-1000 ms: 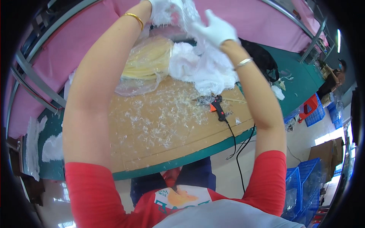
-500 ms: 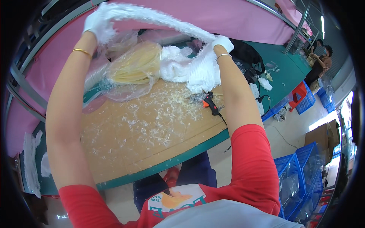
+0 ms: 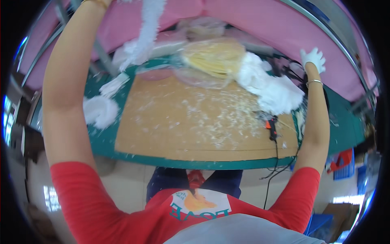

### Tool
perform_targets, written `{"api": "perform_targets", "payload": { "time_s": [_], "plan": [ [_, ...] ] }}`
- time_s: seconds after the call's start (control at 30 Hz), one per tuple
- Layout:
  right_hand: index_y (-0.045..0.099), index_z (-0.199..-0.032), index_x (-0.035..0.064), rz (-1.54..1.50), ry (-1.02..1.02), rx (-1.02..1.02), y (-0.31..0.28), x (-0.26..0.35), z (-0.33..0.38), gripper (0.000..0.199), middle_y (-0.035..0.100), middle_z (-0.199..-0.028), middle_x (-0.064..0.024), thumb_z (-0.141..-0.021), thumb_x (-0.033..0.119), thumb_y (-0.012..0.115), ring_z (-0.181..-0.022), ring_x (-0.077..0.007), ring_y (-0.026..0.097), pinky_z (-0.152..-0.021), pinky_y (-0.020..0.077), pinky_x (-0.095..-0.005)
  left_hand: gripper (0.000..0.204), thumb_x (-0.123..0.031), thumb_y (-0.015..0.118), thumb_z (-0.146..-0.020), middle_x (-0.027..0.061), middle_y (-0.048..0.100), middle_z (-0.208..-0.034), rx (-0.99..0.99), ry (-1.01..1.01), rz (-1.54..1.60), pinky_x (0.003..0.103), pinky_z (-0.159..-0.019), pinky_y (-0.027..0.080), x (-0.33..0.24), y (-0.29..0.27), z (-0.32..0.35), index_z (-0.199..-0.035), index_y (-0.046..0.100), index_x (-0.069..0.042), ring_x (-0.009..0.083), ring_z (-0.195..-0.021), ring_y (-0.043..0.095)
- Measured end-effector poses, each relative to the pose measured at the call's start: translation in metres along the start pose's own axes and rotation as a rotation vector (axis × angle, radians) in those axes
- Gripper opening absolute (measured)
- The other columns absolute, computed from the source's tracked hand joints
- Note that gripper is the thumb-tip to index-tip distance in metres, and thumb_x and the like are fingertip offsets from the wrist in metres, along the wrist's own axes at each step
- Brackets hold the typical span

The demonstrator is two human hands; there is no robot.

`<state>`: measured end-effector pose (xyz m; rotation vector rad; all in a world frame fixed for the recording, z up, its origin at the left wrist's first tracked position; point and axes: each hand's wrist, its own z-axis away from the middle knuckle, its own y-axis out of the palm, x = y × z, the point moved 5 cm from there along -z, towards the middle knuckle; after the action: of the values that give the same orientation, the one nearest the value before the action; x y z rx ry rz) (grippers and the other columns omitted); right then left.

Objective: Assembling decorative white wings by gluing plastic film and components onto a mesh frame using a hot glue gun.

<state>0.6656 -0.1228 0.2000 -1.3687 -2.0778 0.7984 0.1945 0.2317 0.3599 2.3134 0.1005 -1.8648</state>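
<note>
Pink cloth [image 3: 252,20] backs the table [image 3: 343,132]; a fluffy white strip [image 3: 150,30] hangs upper left.
Likely light, soft, best held by an end; right hand [image 3: 313,60] splays empty fingers, left fingers' grip is unseen.

A green bench [image 3: 350,128] carries a flat sheet of brown cardboard [image 3: 162,122], strewn with pale scraps [image 3: 239,103]. Near the sheet's right end lies a black glue gun [image 3: 273,129] with an orange trigger; black cords [image 3: 267,192] drop past the bench's front edge. At the sheet's back sits a clear plastic bag [image 3: 199,79] of pale yellow strips [image 3: 215,59]. Pink cloth [image 3: 252,18] hangs behind. On the tiled floor [image 3: 134,183], at right, are a blue crate [image 3: 344,170], a red plastic object [image 3: 343,158] by it, and a blurred cardboard box [image 3: 343,215].
</note>
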Motion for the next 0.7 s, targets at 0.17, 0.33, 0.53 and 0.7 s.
{"api": "perform_targets", "payload": {
  "time_s": [0.17,0.33,0.53,0.7],
  "plan": [
    [0.05,-0.146,-0.0017,-1.402,-0.676,0.322,-0.12,0.197,0.119,0.069,0.051,-0.151,-0.0205,-0.096,0.043,0.066,-0.14,-0.0289,0.048,-0.115,0.0376,-0.0372,0.022,-0.023,0.05,-0.105,0.0088,0.069,-0.106,-0.243,0.028,-0.105,0.035,-0.085,0.053,-0.027,0.018,0.132,-0.109,0.063,-0.006,0.022,-0.092,0.065],
    [0.023,-0.159,-0.0016,-1.626,-0.92,0.854,-0.182,0.307,0.296,0.099,0.032,-0.162,-0.0213,-0.087,0.033,0.079,-0.143,-0.0259,0.041,-0.115,0.0382,-0.0338,0.025,-0.023,0.048,-0.106,0.0089,0.067,-0.114,-0.339,0.032,-0.169,0.036,-0.09,0.052,-0.029,0.035,0.209,-0.117,0.061,-0.005,0.0222,-0.098,0.065],
    [0.057,-0.139,-0.0005,-1.665,-0.668,1.27,-0.112,0.298,0.375,0.059,0.072,-0.118,-0.0088,-0.085,0.018,0.075,-0.104,-0.0167,0.067,-0.096,0.0503,-0.0307,0.03,-0.023,0.046,-0.106,0.0091,0.065,-0.124,-0.396,0.027,-0.168,0.037,-0.097,0.051,0.003,0.047,0.265,-0.126,0.059,-0.004,0.0225,-0.106,0.064],
    [0.067,-0.122,0.0023,-1.779,-0.323,1.316,-0.062,0.189,0.339,0.031,0.07,-0.1,-0.0036,-0.094,0.014,0.062,-0.091,-0.0129,0.063,-0.083,0.0516,-0.0299,0.036,-0.023,0.044,-0.107,0.0092,0.063,-0.131,-0.368,0.01,-0.054,0.038,-0.102,0.049,0.086,0.046,0.271,-0.134,0.057,-0.003,0.0227,-0.113,0.063]
  ]
}}
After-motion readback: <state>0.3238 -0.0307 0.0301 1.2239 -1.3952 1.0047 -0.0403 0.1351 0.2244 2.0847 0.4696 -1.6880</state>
